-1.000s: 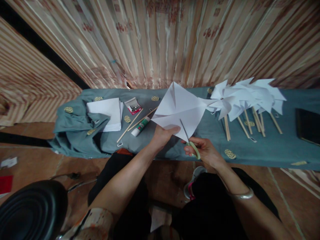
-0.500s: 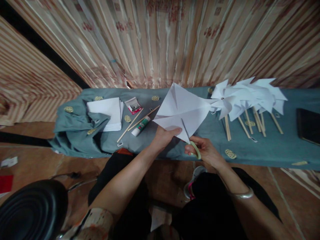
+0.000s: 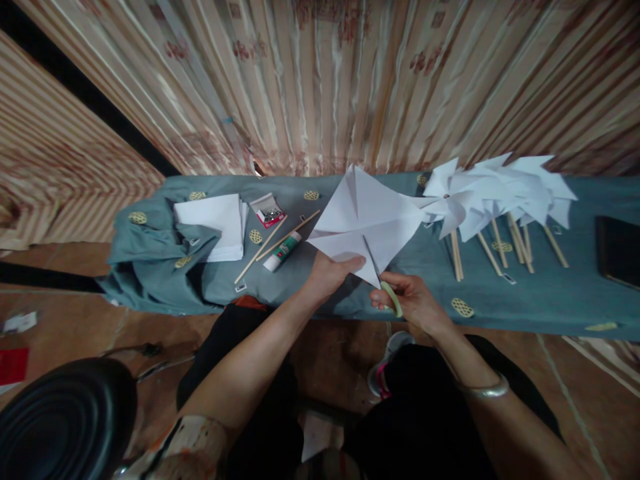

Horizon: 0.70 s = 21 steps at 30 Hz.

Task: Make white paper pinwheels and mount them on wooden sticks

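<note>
A creased square sheet of white paper (image 3: 380,200) is held up over the table in the head view. My left hand (image 3: 331,272) is closed on its near edge, thumb on top and the other fingers hidden underneath. My right hand (image 3: 411,299) grips scissors with pale green handles (image 3: 391,299). Their dark blade lies across the paper's near corner, running inward from the corner tip toward the centre. Just right of the sheet, white paper pinwheels (image 3: 505,193) on wooden sticks lie overlapping in a row.
On the blue-green cloth (image 3: 350,310), left of the paper, lie a glue stick (image 3: 283,251), two loose wooden sticks (image 3: 260,250), an open small box of metal pins (image 3: 267,211) and a stack of white paper (image 3: 215,227). A dark phone-like object (image 3: 617,250) lies far right. A black round stool (image 3: 67,420) stands lower left.
Almost nothing differs. The paper's far corner has tilted slightly, while both hands and the scissors stay in nearly the same place.
</note>
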{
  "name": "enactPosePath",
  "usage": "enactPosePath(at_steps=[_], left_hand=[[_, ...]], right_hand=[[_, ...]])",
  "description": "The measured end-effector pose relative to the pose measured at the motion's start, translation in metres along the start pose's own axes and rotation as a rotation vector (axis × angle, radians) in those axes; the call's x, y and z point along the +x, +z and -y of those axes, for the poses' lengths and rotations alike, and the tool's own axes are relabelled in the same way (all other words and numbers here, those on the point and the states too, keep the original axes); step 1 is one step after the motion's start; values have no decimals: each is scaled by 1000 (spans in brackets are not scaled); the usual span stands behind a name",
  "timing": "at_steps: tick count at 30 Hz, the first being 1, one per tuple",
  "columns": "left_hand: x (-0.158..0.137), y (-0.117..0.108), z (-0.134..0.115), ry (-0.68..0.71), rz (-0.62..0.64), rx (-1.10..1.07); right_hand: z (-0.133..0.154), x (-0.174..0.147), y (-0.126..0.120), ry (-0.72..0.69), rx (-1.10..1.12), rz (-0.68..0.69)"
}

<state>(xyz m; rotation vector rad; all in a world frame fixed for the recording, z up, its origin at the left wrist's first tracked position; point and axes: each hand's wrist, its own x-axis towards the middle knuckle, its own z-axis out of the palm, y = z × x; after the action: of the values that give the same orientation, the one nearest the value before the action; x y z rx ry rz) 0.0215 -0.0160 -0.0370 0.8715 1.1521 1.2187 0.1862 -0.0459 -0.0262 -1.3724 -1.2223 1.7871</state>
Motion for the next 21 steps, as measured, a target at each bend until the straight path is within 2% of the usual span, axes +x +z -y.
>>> enactPosePath(at_steps=[21], left_hand=[[-1,2,-2,4,-6,5]], right_hand=[[-8,2,1,-35,-30,-57]])
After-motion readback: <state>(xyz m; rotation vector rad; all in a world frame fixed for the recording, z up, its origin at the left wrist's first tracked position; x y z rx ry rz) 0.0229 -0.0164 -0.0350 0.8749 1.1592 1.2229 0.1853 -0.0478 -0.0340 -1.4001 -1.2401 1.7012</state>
